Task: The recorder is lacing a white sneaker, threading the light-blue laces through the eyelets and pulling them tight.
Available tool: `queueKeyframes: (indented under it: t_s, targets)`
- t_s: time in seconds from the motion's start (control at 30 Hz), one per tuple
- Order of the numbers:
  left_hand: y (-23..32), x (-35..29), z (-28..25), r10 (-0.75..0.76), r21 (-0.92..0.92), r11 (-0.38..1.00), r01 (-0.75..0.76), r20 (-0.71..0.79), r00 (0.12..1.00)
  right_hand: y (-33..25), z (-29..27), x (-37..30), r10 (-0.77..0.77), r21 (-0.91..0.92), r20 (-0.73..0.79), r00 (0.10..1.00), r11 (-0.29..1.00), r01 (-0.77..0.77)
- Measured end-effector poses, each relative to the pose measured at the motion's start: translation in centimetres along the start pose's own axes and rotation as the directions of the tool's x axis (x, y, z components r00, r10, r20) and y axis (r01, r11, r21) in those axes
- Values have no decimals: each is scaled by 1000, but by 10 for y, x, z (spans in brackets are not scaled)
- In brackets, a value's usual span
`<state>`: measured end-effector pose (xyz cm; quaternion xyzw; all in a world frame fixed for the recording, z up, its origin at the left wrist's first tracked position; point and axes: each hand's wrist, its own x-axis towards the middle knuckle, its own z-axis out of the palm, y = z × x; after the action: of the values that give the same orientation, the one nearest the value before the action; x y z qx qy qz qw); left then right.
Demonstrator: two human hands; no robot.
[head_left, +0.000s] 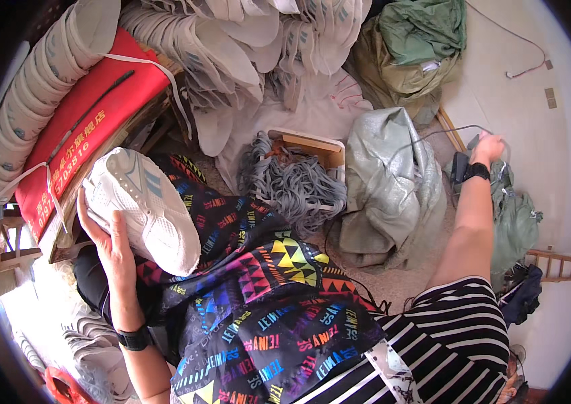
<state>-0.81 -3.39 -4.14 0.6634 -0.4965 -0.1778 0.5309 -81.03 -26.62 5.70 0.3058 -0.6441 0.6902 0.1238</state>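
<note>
My left hand [112, 246] grips a white sneaker upper [147, 209] with grey-blue stripes and mesh panels, thumb on the near side. It is held over the edge of a red-covered wooden stand, above my patterned apron [252, 269]. My right arm is stretched out far to the right. There my right hand [487, 149] is closed on a thin grey cord [444, 132], which looks like a shoelace and trails left over a silver-grey sack [386, 182]. A white-rimmed box [336, 145] between the hands overflows with grey laces [292, 178].
Nested white shoe uppers [50, 87] lie on the red cover [107, 111], along with a dark thin rod [90, 114]. More uppers [225, 54] are heaped at the back. Green sacks [420, 40] stand at the far right; a small wooden ladder-like frame [555, 266] is at right.
</note>
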Motion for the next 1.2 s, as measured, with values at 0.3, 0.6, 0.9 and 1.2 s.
queueKeyframes:
  t_s: [0.3,0.6,0.9,1.2]
  targets:
    - [-2,-2,0,-18,10,1000,18,-9,1000,56,10,-269,735,-688,660,155,674,-268]
    - [2,-1,2,-30,10,1000,30,-14,999,41,111,-492,279,-255,959,-43,923,289]
    - [5,-4,2,-19,33,999,19,-14,1000,55,111,-577,-59,5,995,79,828,561]
    - [7,-2,4,-35,-34,999,35,-10,999,-42,116,-467,470,-612,716,-515,778,-141]
